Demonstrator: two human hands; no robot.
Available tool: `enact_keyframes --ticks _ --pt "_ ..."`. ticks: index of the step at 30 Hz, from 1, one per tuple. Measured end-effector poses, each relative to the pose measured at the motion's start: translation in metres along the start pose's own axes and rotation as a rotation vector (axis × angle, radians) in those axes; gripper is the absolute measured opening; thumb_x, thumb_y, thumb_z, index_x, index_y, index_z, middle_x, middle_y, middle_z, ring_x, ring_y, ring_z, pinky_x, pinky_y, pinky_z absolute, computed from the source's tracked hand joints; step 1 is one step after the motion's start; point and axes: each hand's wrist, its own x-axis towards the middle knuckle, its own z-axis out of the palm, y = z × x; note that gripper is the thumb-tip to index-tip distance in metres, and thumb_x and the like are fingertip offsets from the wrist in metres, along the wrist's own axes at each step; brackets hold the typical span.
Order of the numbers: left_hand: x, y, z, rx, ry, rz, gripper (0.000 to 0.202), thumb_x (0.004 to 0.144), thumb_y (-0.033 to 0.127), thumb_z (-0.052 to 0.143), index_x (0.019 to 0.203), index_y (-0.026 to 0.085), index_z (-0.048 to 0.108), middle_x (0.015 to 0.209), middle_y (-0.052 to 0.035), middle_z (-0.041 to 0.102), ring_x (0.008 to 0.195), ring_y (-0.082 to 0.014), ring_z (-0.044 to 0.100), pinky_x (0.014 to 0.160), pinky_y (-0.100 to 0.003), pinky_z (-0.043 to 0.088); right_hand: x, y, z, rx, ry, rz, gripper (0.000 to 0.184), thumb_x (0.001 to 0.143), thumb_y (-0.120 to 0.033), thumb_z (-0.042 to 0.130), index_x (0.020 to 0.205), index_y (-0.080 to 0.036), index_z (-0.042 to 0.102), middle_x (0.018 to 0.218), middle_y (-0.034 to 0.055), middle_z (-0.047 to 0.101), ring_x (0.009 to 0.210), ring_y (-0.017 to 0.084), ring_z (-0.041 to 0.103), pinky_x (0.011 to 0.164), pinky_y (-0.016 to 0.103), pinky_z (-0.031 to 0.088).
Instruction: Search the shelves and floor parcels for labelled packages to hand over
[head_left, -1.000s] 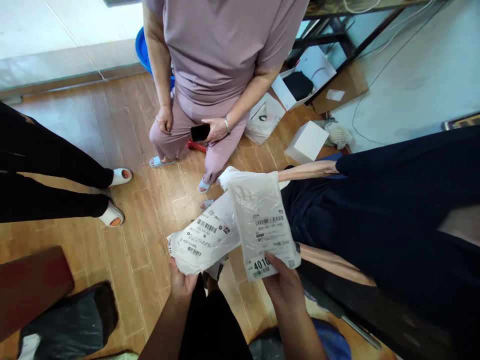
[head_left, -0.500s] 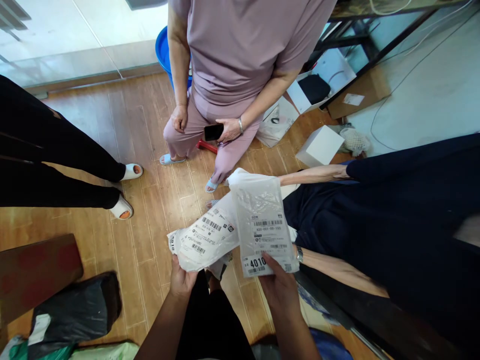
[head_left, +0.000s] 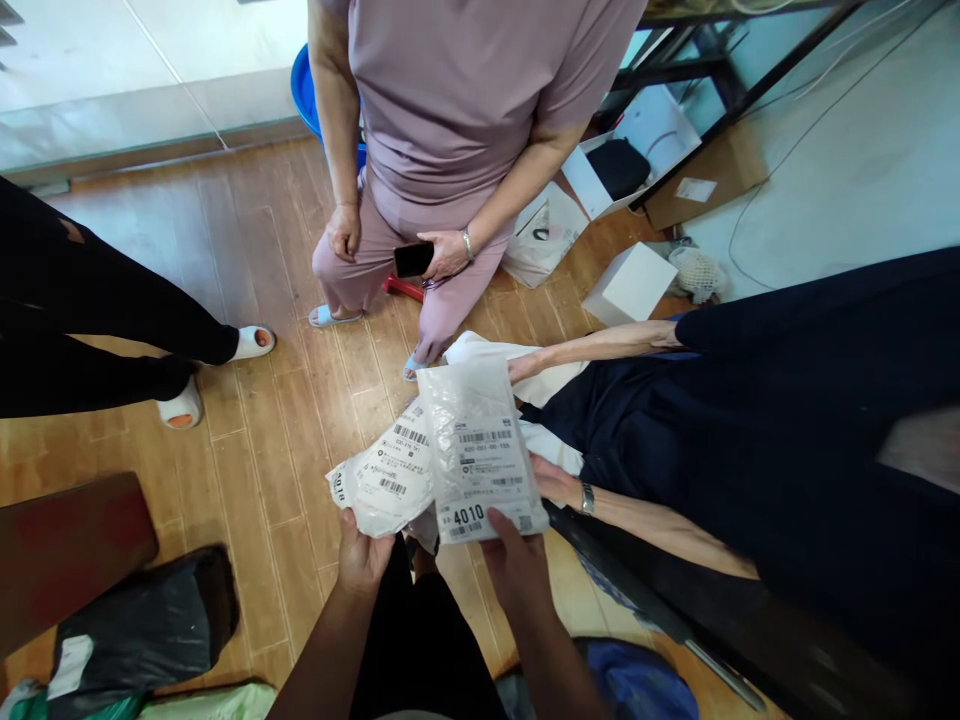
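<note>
My left hand (head_left: 362,552) grips the lower end of a white mailing bag (head_left: 386,475) with a printed shipping label and the number 4018. In my right hand (head_left: 515,560) is a second pale mailing bag (head_left: 480,440), marked 4010, thumb on its front and fingers behind. This second bag overlaps the right part of the first one. Close to its right side are both hands of a person in dark blue, one hand (head_left: 556,482) by its lower right edge and the other (head_left: 529,365) by its top right corner. White cloth or wrapping (head_left: 555,445) lies between that person's arms.
A seated person in pink (head_left: 465,120) faces me, holding a phone (head_left: 414,260). Someone's black-clad legs (head_left: 112,280) stand at left. A brown box (head_left: 75,555) and black plastic parcel (head_left: 142,620) lie lower left. A white box (head_left: 630,284) sits right of centre.
My right hand has brought its mailing bag leftward, covering more of the other bag. The person in dark blue has both hands closer to it. One foot of the person at left has shifted left.
</note>
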Motion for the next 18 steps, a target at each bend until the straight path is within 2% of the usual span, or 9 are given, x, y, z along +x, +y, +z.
enact_keyframes --ticks 4,6,9,13,15,18 --pt "0.003 0.0 0.003 -0.099 -0.084 -0.027 0.063 0.086 0.059 0.062 0.145 0.04 0.048 0.146 -0.0028 0.056 0.135 -0.026 0.053 0.104 -0.038 0.054 0.001 0.015 -0.002 0.022 -0.059 0.011 0.08 0.057 -0.03 0.092 0.13 -0.025 0.06 0.099 0.0062 0.078 0.093 0.025 0.074 0.079 0.038 0.063" --pt "0.004 0.0 0.007 -0.118 -0.082 -0.018 0.065 0.089 0.061 0.056 0.149 0.042 0.041 0.147 -0.0017 0.056 0.134 -0.023 0.054 0.106 -0.037 0.052 0.001 0.018 -0.001 0.033 -0.072 0.021 0.075 0.057 -0.031 0.092 0.126 -0.024 0.063 0.096 0.0062 0.078 0.093 0.025 0.074 0.078 0.037 0.063" --pt "0.002 -0.002 0.011 -0.13 -0.048 -0.002 0.066 0.091 0.063 0.05 0.152 0.044 0.033 0.148 0.001 0.054 0.135 -0.0196 0.052 0.107 -0.035 0.051 0.0 0.015 0.002 0.036 -0.093 0.066 0.077 0.055 -0.031 0.093 0.125 -0.022 0.063 0.095 0.0065 0.078 0.092 0.025 0.074 0.079 0.037 0.063" --pt "0.003 -0.005 0.015 -0.107 -0.013 0.026 0.062 0.092 0.062 0.049 0.15 0.042 0.04 0.148 0.0018 0.054 0.135 -0.0184 0.053 0.111 -0.03 0.047 -0.002 0.008 0.006 0.056 -0.072 0.065 0.081 0.052 -0.03 0.094 0.126 -0.023 0.062 0.091 0.0039 0.078 0.091 0.022 0.073 0.088 0.037 0.061" --pt "0.005 -0.005 0.019 -0.079 -0.005 0.046 0.061 0.092 0.061 0.05 0.148 0.037 0.046 0.145 0.0002 0.058 0.135 -0.0186 0.052 0.113 -0.03 0.045 -0.002 0.007 0.006 0.049 -0.072 0.057 0.076 0.052 -0.03 0.094 0.122 -0.024 0.064 0.089 0.0025 0.078 0.091 0.021 0.073 0.091 0.038 0.059" --pt "0.004 -0.008 0.022 0.002 0.044 0.05 0.064 0.091 0.064 0.051 0.147 0.034 0.048 0.142 -0.0028 0.061 0.135 -0.0211 0.053 0.114 -0.034 0.044 0.002 0.014 0.003 0.005 -0.098 0.037 0.063 0.057 -0.034 0.091 0.114 -0.024 0.068 0.092 0.0032 0.078 0.095 0.023 0.072 0.096 0.042 0.057"
